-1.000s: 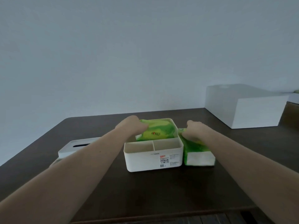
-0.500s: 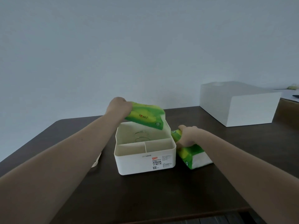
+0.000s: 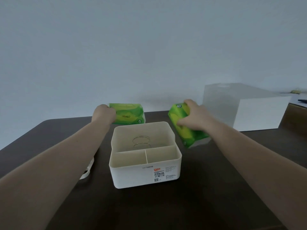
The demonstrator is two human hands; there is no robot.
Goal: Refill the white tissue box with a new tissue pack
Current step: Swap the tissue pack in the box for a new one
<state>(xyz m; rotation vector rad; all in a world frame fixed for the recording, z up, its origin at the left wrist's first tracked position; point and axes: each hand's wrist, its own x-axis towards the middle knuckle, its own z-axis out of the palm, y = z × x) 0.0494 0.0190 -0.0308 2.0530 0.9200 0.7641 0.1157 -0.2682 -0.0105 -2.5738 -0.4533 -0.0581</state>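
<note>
I see a plain pale grey-blue wall (image 3: 149, 47) filling the upper half, bare and evenly lit by dim, flat light. Below it sits a dark brown worktop (image 3: 166, 205) with a rounded far-left corner. At the far right a large white box (image 3: 252, 113) stands on it, and beyond that a lighter surface (image 3: 299, 100) at the frame edge.

there is only one view, from a wide-angle camera on the person's head. it looks forward and a little down, over both forearms, to the dark tabletop (image 3: 199, 205). the white tissue box (image 3: 146, 165) is near, in the center of the frame. the upper half shows only the plain wall (image 3: 149, 47) behind, so the camera is not tilted steeply.
</note>
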